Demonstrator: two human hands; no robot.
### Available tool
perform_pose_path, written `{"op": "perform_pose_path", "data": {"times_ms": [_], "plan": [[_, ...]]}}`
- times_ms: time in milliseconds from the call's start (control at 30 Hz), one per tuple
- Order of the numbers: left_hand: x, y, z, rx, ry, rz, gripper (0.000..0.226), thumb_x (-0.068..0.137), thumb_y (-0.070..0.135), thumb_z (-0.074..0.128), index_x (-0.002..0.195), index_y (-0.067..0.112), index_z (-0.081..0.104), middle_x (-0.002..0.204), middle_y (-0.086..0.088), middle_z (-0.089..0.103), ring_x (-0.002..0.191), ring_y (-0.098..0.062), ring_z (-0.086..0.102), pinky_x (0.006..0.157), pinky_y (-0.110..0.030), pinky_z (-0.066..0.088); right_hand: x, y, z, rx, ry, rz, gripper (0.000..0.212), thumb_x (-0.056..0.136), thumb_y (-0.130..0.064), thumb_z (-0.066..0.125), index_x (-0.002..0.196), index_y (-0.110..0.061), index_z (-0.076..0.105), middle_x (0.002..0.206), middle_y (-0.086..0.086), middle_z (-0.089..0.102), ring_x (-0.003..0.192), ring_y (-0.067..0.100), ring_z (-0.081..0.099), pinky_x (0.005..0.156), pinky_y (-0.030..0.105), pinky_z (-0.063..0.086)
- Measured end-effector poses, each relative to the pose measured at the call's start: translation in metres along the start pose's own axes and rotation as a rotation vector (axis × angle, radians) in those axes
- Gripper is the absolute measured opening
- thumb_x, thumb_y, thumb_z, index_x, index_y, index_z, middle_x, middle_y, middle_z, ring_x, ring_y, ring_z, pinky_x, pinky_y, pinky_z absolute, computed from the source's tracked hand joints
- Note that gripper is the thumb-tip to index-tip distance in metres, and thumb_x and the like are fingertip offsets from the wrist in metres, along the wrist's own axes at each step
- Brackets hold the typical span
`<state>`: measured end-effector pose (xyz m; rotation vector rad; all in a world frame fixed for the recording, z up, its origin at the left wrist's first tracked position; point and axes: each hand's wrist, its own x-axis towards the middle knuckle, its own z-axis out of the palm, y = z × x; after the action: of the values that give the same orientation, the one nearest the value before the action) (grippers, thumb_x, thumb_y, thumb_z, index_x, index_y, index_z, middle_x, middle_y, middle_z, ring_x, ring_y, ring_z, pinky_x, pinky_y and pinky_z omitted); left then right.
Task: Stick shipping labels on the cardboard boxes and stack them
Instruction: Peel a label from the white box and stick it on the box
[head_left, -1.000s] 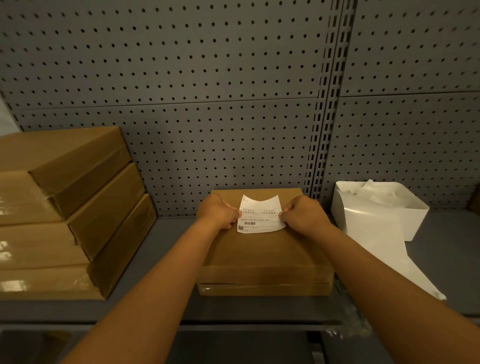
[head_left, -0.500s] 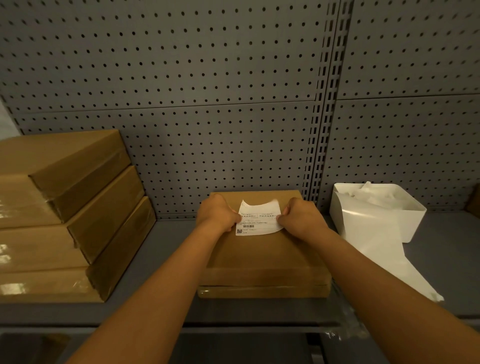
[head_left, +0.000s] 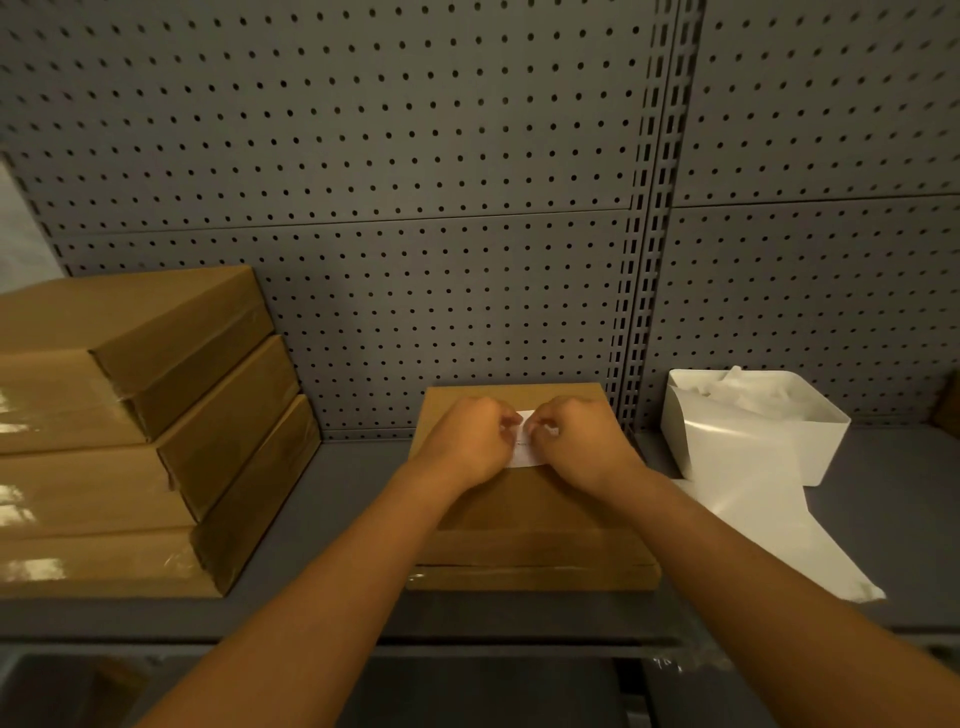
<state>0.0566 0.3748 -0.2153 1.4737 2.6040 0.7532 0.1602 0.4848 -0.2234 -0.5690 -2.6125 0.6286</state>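
A flat cardboard box (head_left: 540, 519) lies on the grey shelf (head_left: 353, 519) against the pegboard. A white shipping label (head_left: 525, 456) sits on the far half of its top, mostly hidden under my hands. My left hand (head_left: 462, 441) and my right hand (head_left: 582, 441) are side by side over the label, fingers curled down onto it and fingertips nearly meeting at its middle. Only a narrow white strip shows between them. Three more cardboard boxes (head_left: 130, 415) stand stacked at the left.
A white plastic bin (head_left: 815, 441) with crumpled paper stands at the right. A glossy white backing sheet (head_left: 753, 514) hangs from it across the shelf toward the front edge. The grey pegboard (head_left: 415, 208) closes the back. A lower shelf shows below.
Both hands have slid inward from the label's side edges to its middle, and the label's raised far edge has gone down onto the box top.
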Motion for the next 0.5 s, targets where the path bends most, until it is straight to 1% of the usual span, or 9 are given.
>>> {"op": "perform_pose_path", "data": {"times_ms": [67, 133, 167, 233, 267, 300, 400, 467, 500], "plan": [[-0.005, -0.001, 0.006, 0.08, -0.057, 0.039, 0.031, 0.094, 0.017, 0.047, 0.118, 0.019, 0.068, 0.119, -0.007, 0.066, 0.103, -0.023, 0.061, 0.089, -0.039, 0.051, -0.007, -0.003, 0.006, -0.046, -0.093, -0.062, 0.026, 0.094, -0.015, 0.045, 0.09, -0.007, 0.069, 0.094, 0.008, 0.068, 0.084, 0.02, 0.058, 0.078, 0.036, 0.05], [-0.013, -0.008, 0.007, 0.125, -0.056, 0.045, 0.032, 0.095, 0.02, 0.048, 0.121, 0.022, 0.065, 0.123, -0.006, 0.063, 0.107, -0.024, 0.059, 0.091, -0.04, 0.051, -0.012, 0.005, 0.007, -0.101, -0.096, -0.088, 0.027, 0.094, -0.017, 0.044, 0.094, -0.01, 0.07, 0.1, 0.006, 0.069, 0.091, 0.02, 0.058, 0.084, 0.037, 0.05], [-0.016, -0.012, 0.006, 0.154, -0.044, 0.044, 0.032, 0.095, 0.021, 0.048, 0.123, 0.022, 0.064, 0.126, -0.005, 0.062, 0.109, -0.024, 0.058, 0.092, -0.04, 0.051, -0.015, 0.012, 0.005, -0.12, -0.087, -0.079, 0.028, 0.095, -0.018, 0.044, 0.092, -0.012, 0.07, 0.099, 0.003, 0.068, 0.092, 0.019, 0.058, 0.084, 0.035, 0.049], [-0.021, -0.017, 0.0, 0.223, -0.016, 0.039, 0.032, 0.096, 0.023, 0.047, 0.124, 0.02, 0.063, 0.125, -0.005, 0.061, 0.108, -0.024, 0.059, 0.09, -0.039, 0.051, -0.018, 0.022, -0.003, -0.162, -0.072, -0.032, 0.03, 0.096, -0.021, 0.042, 0.076, -0.014, 0.064, 0.086, 0.003, 0.065, 0.08, 0.019, 0.058, 0.076, 0.034, 0.05], [-0.022, -0.018, -0.001, 0.245, 0.004, 0.043, 0.031, 0.096, 0.025, 0.047, 0.121, 0.019, 0.065, 0.122, -0.005, 0.062, 0.105, -0.023, 0.06, 0.088, -0.039, 0.052, -0.02, 0.024, -0.007, -0.186, -0.058, -0.013, 0.03, 0.095, -0.022, 0.042, 0.072, -0.015, 0.061, 0.082, 0.003, 0.063, 0.075, 0.019, 0.058, 0.073, 0.035, 0.052], [-0.022, -0.017, -0.001, 0.246, 0.023, 0.057, 0.031, 0.096, 0.026, 0.046, 0.118, 0.019, 0.066, 0.12, -0.006, 0.064, 0.103, -0.023, 0.06, 0.087, -0.038, 0.052, -0.02, 0.024, -0.008, -0.205, -0.052, -0.005, 0.03, 0.096, -0.023, 0.042, 0.074, -0.016, 0.062, 0.081, 0.003, 0.062, 0.073, 0.018, 0.057, 0.072, 0.035, 0.052], [-0.026, -0.007, 0.007, 0.152, -0.013, 0.128, 0.031, 0.097, 0.03, 0.044, 0.12, 0.021, 0.064, 0.119, -0.003, 0.065, 0.107, -0.023, 0.06, 0.088, -0.038, 0.051, -0.023, 0.009, -0.001, -0.176, -0.113, -0.069, 0.028, 0.098, -0.025, 0.038, 0.092, -0.015, 0.064, 0.091, 0.005, 0.063, 0.081, 0.017, 0.056, 0.074, 0.029, 0.047], [-0.031, -0.004, 0.012, 0.144, -0.038, 0.152, 0.03, 0.097, 0.03, 0.042, 0.117, 0.024, 0.064, 0.117, -0.002, 0.066, 0.107, -0.022, 0.06, 0.085, -0.037, 0.052, -0.029, 0.001, 0.006, -0.147, -0.153, -0.107, 0.031, 0.099, -0.026, 0.037, 0.109, -0.014, 0.063, 0.111, 0.007, 0.064, 0.097, 0.02, 0.058, 0.085, 0.032, 0.049], [-0.034, -0.006, 0.012, 0.161, -0.023, 0.15, 0.031, 0.097, 0.028, 0.042, 0.119, 0.024, 0.063, 0.12, -0.002, 0.065, 0.109, -0.022, 0.06, 0.087, -0.037, 0.052, -0.032, 0.001, 0.006, -0.152, -0.157, -0.101, 0.033, 0.099, -0.026, 0.037, 0.117, -0.014, 0.061, 0.121, 0.008, 0.062, 0.105, 0.022, 0.058, 0.091, 0.035, 0.049]]}}
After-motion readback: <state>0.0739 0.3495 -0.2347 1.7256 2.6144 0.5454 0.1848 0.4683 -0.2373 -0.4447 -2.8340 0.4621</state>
